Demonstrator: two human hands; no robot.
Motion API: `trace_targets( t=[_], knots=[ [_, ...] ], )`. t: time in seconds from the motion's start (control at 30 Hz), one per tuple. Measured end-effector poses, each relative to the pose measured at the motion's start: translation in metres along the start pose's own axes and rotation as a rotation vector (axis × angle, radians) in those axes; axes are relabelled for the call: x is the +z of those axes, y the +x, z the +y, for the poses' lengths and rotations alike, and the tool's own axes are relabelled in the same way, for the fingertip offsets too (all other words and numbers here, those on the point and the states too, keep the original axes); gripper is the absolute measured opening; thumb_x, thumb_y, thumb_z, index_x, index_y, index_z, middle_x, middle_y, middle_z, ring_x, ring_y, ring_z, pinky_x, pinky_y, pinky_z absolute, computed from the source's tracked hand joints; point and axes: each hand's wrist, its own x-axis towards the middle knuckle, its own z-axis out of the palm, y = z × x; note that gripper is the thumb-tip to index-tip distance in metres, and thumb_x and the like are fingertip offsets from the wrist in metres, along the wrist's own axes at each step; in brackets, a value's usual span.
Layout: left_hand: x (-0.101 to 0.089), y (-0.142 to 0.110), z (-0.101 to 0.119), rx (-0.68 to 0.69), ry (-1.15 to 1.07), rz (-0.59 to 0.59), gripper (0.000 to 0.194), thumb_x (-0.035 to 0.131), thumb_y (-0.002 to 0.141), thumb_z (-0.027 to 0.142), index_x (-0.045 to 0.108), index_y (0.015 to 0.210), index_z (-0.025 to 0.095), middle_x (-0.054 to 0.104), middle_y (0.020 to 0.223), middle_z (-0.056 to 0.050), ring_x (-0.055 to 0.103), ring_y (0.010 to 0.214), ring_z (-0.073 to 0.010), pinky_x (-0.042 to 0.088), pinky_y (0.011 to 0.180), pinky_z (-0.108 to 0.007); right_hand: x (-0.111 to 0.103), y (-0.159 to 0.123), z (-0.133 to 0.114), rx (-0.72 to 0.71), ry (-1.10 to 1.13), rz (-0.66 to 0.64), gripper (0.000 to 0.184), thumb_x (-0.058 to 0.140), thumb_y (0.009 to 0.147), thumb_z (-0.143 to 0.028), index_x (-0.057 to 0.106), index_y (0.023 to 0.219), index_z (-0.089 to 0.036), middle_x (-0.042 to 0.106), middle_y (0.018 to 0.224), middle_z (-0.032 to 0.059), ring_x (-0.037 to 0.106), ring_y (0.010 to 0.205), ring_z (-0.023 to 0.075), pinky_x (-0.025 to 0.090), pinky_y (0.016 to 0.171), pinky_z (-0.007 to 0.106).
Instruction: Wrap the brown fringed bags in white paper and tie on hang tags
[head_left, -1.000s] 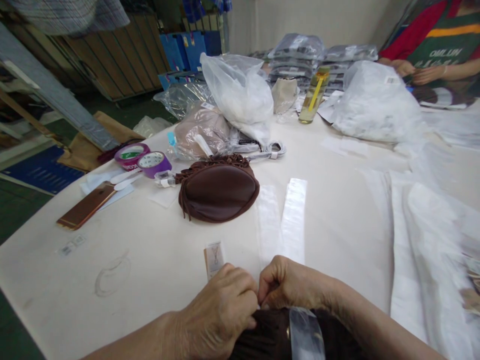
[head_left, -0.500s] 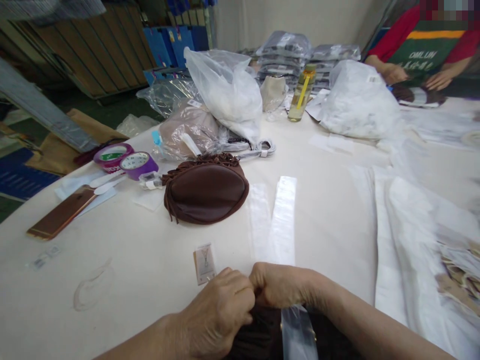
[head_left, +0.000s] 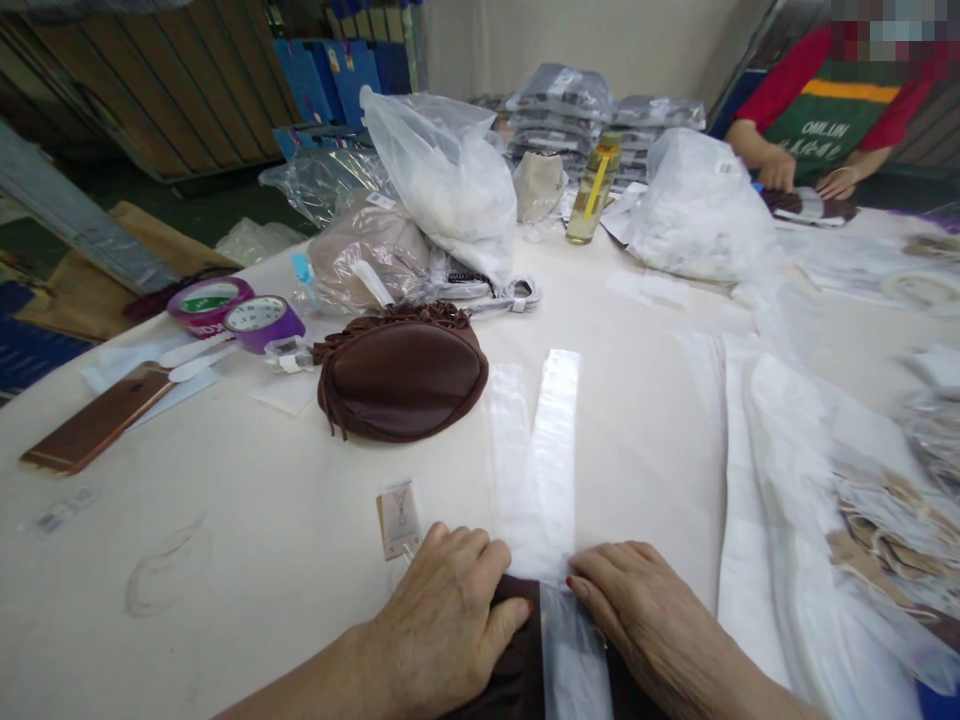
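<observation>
At the bottom of the head view lies a dark brown fringed bag [head_left: 517, 660], cut off by the frame edge. My left hand [head_left: 450, 610] is closed over its upper left edge, thumb on the near side. My right hand [head_left: 637, 610] grips the upper right edge, thumb and forefinger close together; its other fingertips are partly hidden. Between the hands, a clear plastic strip [head_left: 574, 650] runs down over the bag. White plastic strips [head_left: 556, 430] lie on the table just beyond. A small printed tag [head_left: 400, 518] is beside my left fingers.
A brown fringed bag [head_left: 409, 380] lies ahead. Left of it are purple tape rolls [head_left: 264, 322] and a phone [head_left: 97, 415]. Stuffed plastic bags [head_left: 450, 190] and a bottle [head_left: 592, 190] stand behind. White sheets [head_left: 772, 500] lie right. A co-worker [head_left: 832, 130] handles something brown across the table.
My hands, pressed together before at the bag's top edge, have moved apart. The right one has gone to the right of the clear strip. The view has shifted slightly.
</observation>
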Motion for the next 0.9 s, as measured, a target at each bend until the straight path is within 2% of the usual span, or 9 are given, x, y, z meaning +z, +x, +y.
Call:
trace_targets(
  t=[0.2, 0.4, 0.6, 0.67, 0.77, 0.83, 0.9],
  knots=[
    [0.024, 0.001, -0.003, -0.056, 0.075, 0.087, 0.014, 0.040, 0.087, 0.018, 0.053, 0.090, 0.019, 0.057, 0.087, -0.005, 0.051, 0.084, -0.0241, 0.035, 0.075, -0.043, 0.039, -0.003, 0.005, -0.004, -0.252, 0.350, 0.027, 0.036, 0.093, -0.022, 0.057, 0.076, -0.019, 0.059, 0.068, 0.0032, 0.053, 0.067, 0.0207, 0.029, 0.068, 0.034],
    [0.032, -0.005, -0.007, -0.038, 0.102, 0.206, 0.015, 0.043, 0.085, 0.017, 0.053, 0.096, 0.020, 0.058, 0.089, -0.004, 0.051, 0.087, -0.0227, 0.036, 0.076, -0.039, 0.046, 0.001, 0.009, 0.005, -0.323, 0.441, 0.030, 0.034, 0.094, -0.023, 0.055, 0.073, -0.018, 0.059, 0.064, 0.0027, 0.053, 0.064, 0.0181, 0.028, 0.065, 0.032],
    [0.032, -0.008, -0.010, 0.024, 0.138, 0.334, 0.019, 0.045, 0.086, 0.020, 0.051, 0.104, 0.018, 0.059, 0.094, -0.005, 0.053, 0.091, -0.0217, 0.037, 0.079, -0.037, 0.029, -0.007, 0.003, -0.058, -0.172, 0.436, 0.021, 0.039, 0.093, -0.022, 0.058, 0.087, -0.017, 0.064, 0.080, 0.0043, 0.057, 0.078, 0.0190, 0.036, 0.076, 0.033],
    [0.030, -0.014, -0.008, 0.074, 0.183, 0.407, 0.017, 0.045, 0.086, 0.018, 0.053, 0.100, 0.017, 0.059, 0.093, -0.006, 0.052, 0.092, -0.0224, 0.037, 0.080, -0.039, 0.023, -0.019, -0.003, -0.098, -0.119, 0.502, 0.020, 0.038, 0.093, -0.020, 0.058, 0.092, -0.018, 0.064, 0.089, 0.0057, 0.056, 0.086, 0.0194, 0.038, 0.082, 0.035],
    [0.027, -0.032, 0.002, 0.199, 0.217, 0.547, 0.018, 0.038, 0.088, 0.014, 0.056, 0.089, 0.016, 0.059, 0.089, -0.008, 0.051, 0.089, -0.0230, 0.038, 0.078, -0.040, 0.025, -0.049, -0.015, -0.088, 0.034, 0.583, 0.019, 0.038, 0.091, -0.020, 0.056, 0.095, -0.019, 0.062, 0.096, 0.0075, 0.056, 0.090, 0.0198, 0.042, 0.081, 0.035],
    [0.028, -0.048, 0.016, 0.239, 0.093, 0.579, 0.023, 0.034, 0.088, 0.012, 0.056, 0.085, 0.016, 0.058, 0.084, -0.007, 0.053, 0.082, -0.0200, 0.041, 0.074, -0.035, 0.034, -0.070, -0.023, -0.032, 0.147, 0.569, 0.018, 0.039, 0.090, -0.021, 0.056, 0.093, -0.019, 0.062, 0.094, 0.0069, 0.058, 0.088, 0.0189, 0.045, 0.078, 0.032],
    [0.032, -0.061, 0.031, 0.180, -0.112, 0.511, 0.020, 0.035, 0.086, 0.009, 0.053, 0.081, 0.016, 0.058, 0.078, -0.004, 0.055, 0.074, -0.0162, 0.042, 0.066, -0.028, 0.046, -0.086, -0.032, 0.026, 0.226, 0.546, 0.018, 0.039, 0.090, -0.020, 0.056, 0.092, -0.020, 0.062, 0.090, 0.0060, 0.060, 0.084, 0.0181, 0.047, 0.075, 0.031]
  ],
)
